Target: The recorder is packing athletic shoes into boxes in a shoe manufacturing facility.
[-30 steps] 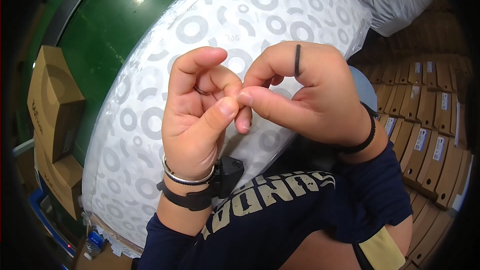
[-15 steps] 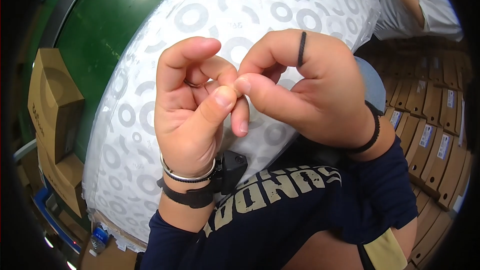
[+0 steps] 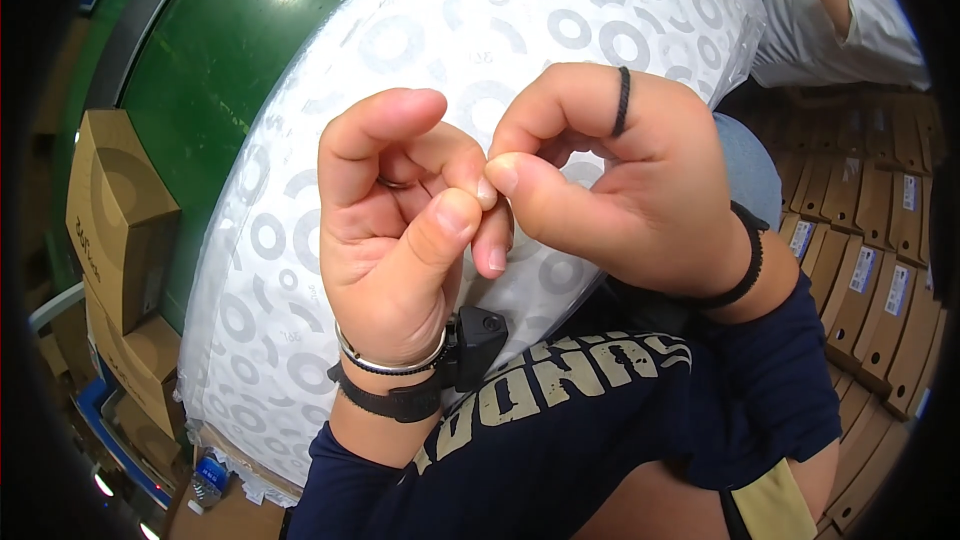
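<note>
Pinching fingertips together, left hand (image 3: 400,240) and right hand (image 3: 620,180) curled narrow, touching above the patterned sheet's (image 3: 330,120) near edge (whatever sits between them too small to tell); black band (image 3: 622,100) around right finger.

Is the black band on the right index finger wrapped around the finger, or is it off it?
It is on: the black band circles the index finger of the right hand, between the knuckles, while the fingertips meet the left hand.

The right hand (image 3: 640,180) has drawn its thumb tip up against the left hand (image 3: 400,230) thumb, where it earlier lay across the left fingers. The left thumb now stands a little lower, below the pinch.
</note>
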A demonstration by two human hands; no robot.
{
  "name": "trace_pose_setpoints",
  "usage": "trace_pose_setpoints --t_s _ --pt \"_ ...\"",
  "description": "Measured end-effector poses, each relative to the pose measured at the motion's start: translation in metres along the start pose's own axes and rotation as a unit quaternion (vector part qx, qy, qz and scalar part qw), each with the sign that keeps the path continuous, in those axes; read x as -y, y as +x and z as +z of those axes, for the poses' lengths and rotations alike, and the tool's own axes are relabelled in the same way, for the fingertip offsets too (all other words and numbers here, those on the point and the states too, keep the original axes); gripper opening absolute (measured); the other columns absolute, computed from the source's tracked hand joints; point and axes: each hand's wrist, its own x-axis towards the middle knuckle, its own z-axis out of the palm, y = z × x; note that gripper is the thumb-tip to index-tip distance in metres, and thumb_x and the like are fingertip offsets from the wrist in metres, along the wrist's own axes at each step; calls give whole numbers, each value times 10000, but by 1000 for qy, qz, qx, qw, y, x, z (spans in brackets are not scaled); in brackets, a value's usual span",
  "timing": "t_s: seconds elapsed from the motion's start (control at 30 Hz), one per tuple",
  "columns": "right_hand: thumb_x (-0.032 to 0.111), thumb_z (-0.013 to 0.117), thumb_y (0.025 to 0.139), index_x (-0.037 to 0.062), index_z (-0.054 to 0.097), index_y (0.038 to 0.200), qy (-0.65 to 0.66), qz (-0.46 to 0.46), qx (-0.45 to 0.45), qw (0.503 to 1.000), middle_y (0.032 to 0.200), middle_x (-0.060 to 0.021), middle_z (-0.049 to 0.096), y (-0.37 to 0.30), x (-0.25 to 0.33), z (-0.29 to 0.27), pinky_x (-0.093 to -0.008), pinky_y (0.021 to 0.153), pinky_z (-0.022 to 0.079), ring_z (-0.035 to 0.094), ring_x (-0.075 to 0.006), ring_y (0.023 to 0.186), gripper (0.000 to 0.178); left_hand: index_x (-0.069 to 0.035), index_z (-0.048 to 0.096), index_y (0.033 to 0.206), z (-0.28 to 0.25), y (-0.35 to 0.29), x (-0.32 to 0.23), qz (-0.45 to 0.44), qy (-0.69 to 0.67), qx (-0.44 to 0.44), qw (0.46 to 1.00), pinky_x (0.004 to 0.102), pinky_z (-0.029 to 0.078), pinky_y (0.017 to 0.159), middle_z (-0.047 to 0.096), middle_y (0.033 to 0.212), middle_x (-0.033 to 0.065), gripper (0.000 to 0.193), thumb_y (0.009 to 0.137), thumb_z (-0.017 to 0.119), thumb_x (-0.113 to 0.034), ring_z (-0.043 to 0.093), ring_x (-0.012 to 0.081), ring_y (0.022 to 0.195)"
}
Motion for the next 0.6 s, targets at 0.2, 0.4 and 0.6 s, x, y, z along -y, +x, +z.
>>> trace_pose_setpoints --t_s 0.2,0.4,0.6 --pt "22 573 766 -5 557 743 -41 -80 -3 996 670 -38 590 1 -5 -5 -203 553 445 555 -82 597 39 -81 360 1248 2 2 3 -5 39 11 999 185 401 507 475 840 69 479 806 538 -31 449 91 546" --pt "40 605 731 10 578 701 -132 -122 17 984 627 -63 583 8 -3 -8 -205 532 432 561 -116 563 50 -11 395 1118 0 0 -4 -25 43 1 999 218 427 580 505 813 74 306 824 479 -7 508 113 606" --pt "76 619 725 19 585 673 -88 -23 82 992 598 -58 581 11 -1 -21 -207 508 423 554 -121 542 84 -1 404 1020 5 -1 -4 -108 49 -13 993 229 434 558 489 875 87 201 831 470 -16 536 143 593"
